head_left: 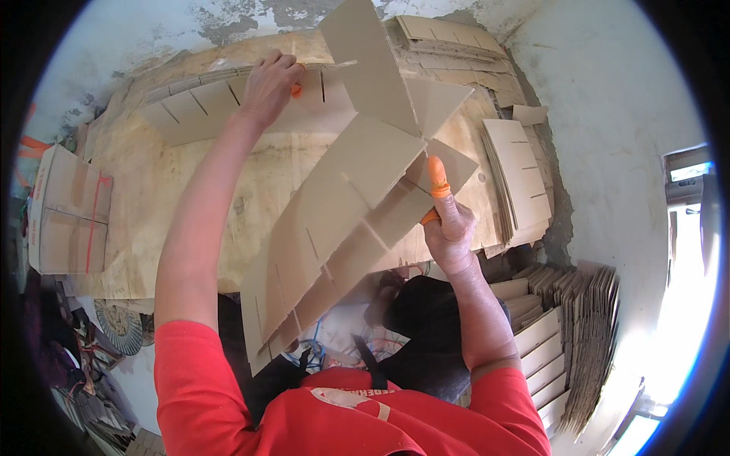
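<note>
My right hand (pixel 451 229) is closed on a partly interlocked cardboard divider (pixel 334 194), its thumb in an orange finger cover pressed against the board. Long slotted strips of the divider slant down toward my lap, and crossing panels stick out at its upper end. At the far side of the table, my left hand (pixel 272 87) pinches the top edge of a slotted cardboard strip (pixel 199 106), in front of a row of similar strips. Orange also shows on a left fingertip. Part of that strip's right end is hidden behind the divider.
The wooden table (pixel 163 201) carries a cardboard box (pixel 74 213) at its left end. Slotted cardboard sheets (pixel 518 178) are stacked at the right, with another stack (pixel 449 34) at the far right corner. More cardboard pieces (pixel 585 327) stand below the table's right side.
</note>
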A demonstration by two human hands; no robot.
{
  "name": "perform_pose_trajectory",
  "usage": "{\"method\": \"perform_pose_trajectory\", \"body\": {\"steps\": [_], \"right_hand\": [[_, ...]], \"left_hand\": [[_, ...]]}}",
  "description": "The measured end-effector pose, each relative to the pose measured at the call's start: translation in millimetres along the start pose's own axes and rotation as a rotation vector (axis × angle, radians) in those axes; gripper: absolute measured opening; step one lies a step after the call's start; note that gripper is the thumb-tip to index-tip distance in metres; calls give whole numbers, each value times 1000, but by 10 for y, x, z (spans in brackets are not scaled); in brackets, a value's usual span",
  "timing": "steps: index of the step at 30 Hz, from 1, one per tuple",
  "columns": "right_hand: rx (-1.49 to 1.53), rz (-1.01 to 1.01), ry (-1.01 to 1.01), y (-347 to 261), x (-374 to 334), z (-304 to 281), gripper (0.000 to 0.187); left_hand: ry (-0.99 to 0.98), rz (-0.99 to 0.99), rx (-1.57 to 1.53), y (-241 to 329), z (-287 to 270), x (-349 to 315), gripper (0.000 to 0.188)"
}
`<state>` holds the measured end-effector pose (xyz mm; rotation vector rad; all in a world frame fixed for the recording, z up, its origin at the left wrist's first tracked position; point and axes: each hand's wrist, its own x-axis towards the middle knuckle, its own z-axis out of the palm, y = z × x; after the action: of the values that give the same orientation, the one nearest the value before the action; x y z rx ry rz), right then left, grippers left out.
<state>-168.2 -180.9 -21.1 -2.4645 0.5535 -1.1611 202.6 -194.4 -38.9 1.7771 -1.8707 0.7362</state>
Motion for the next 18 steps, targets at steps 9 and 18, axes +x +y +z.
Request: {"method": "perform_pose_trajectory", "body": {"steps": [9, 18], "right_hand": [[-4, 4, -20, -61, -37, -120, 81], [-37, 111, -139, -125, -128, -225, 81]], "left_hand": [[-130, -57, -169, 306, -152, 165, 13], [-82, -82, -202, 446, -239, 152, 14]]}}
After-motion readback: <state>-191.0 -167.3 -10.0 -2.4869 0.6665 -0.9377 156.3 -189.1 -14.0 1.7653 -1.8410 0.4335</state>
